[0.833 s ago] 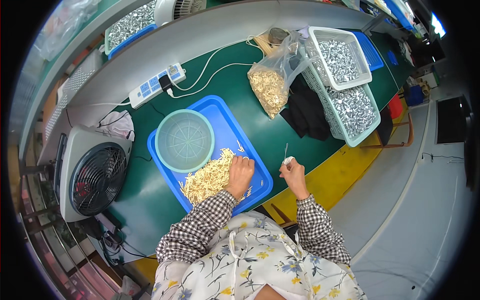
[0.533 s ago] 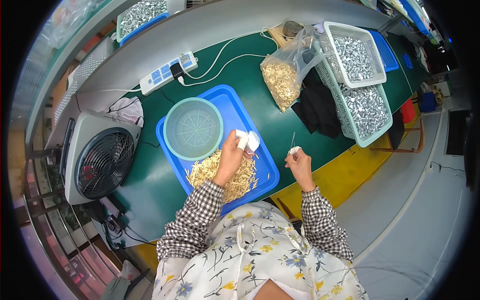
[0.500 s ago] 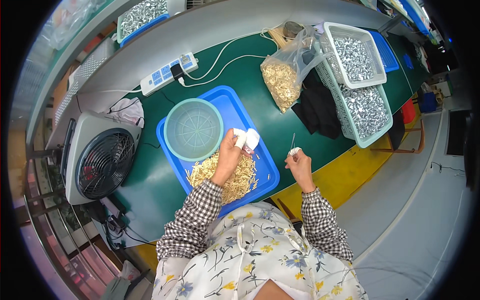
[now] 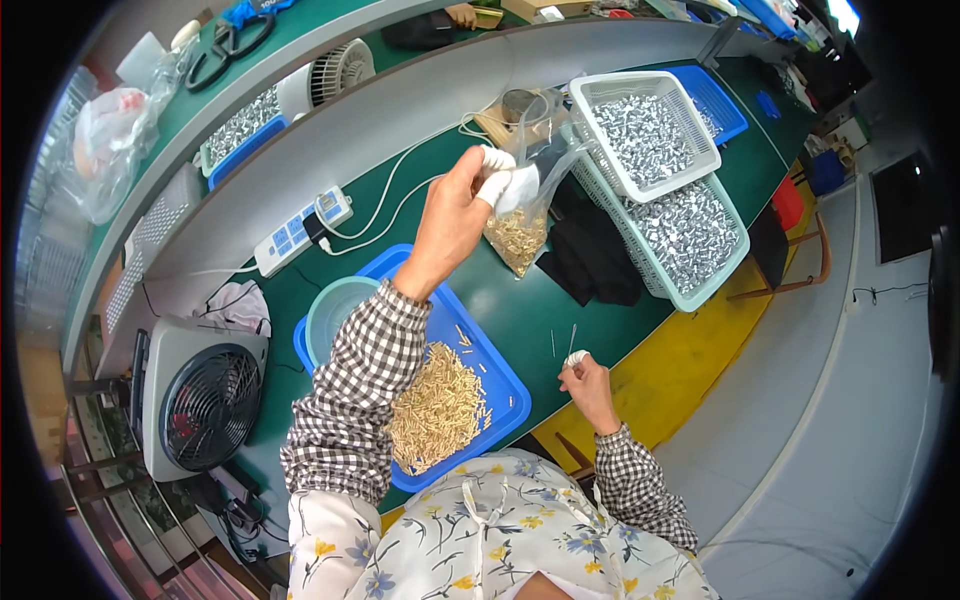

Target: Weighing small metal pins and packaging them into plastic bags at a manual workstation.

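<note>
My left hand (image 4: 462, 208), with white finger cots on its tips, is raised high and reaches the clear plastic bag (image 4: 520, 215) of small tan pieces, fingers closed at the bag's upper edge. My right hand (image 4: 588, 385) hovers near the table's front edge and pinches a thin metal pin (image 4: 571, 342) that points upward. Below my left sleeve lies a blue tray (image 4: 500, 385) with a heap of tan pieces (image 4: 440, 408) and a round pale green sieve bowl (image 4: 330, 310).
Two mesh baskets (image 4: 645, 135) of silvery metal parts stand at the right, beside a black cloth (image 4: 592, 262). A white power strip (image 4: 300, 228) with cables lies at the back. A grey fan (image 4: 200, 400) sits at the left. Yellow floor runs along the table's front.
My left hand has lifted off the heap in the blue tray and moved up and away to the plastic bag. My right hand has stayed near the table edge with the pin.
</note>
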Demonstrator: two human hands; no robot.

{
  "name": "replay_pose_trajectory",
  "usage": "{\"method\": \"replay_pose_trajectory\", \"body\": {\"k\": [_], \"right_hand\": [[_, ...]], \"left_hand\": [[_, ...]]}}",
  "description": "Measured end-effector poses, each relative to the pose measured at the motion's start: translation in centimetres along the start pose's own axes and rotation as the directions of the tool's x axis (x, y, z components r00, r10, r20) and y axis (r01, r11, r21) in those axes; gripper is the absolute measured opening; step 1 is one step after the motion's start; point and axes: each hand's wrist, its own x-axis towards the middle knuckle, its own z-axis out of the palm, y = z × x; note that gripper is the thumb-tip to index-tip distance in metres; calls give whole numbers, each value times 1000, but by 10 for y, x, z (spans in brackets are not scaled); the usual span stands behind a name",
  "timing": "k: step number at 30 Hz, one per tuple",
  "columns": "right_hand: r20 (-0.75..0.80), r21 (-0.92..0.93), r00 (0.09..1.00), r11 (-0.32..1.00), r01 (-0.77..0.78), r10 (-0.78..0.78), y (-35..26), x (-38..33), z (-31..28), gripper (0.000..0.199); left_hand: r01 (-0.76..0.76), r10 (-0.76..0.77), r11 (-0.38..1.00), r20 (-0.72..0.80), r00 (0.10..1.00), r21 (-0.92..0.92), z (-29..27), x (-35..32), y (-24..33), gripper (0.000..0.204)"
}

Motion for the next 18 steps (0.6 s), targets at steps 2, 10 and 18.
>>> {"method": "replay_pose_trajectory", "body": {"k": [2,10,18], "right_hand": [[-9,-5,1000,1000,-12,12,5,-2,-4,14],[5,5,998,998,-62,62,5,-9,-18,9],[9,0,1000,1000,-10,10,0,-7,-23,10]], "left_hand": [[-100,102,991,-18,995,87,8,34,2,5],[-304,370,758,5,929,578,44,92,-12,16],[199,-190,953,62,980,-230,42,91,-49,13]]}}
